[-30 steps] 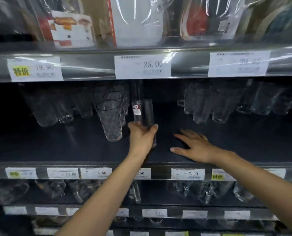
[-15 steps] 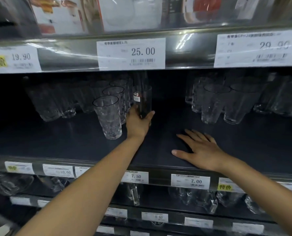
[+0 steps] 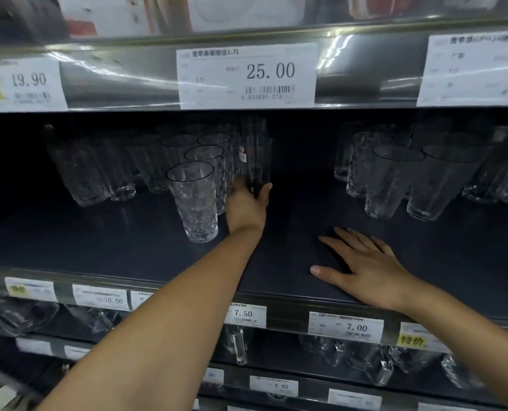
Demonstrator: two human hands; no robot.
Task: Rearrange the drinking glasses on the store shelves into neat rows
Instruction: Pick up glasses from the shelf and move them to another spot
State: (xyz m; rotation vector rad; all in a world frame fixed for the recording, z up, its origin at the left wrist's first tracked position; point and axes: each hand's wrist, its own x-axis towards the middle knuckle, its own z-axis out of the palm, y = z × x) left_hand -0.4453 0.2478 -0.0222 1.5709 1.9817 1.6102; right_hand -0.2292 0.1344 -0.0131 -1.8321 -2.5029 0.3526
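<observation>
left hand (image 3: 246,207) around tall glass (image 3: 256,161)

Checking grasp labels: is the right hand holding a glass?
No, the right hand lies flat, fingers straight, on the dark shelf, while the left hand grips the tall glass.

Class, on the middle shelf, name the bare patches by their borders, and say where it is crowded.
Bare: the lane between the tall glass in the left hand and the right cluster, back from the right hand; the front strip left of the dimpled row. Crowded: the back left cluster and dimpled row.
</observation>
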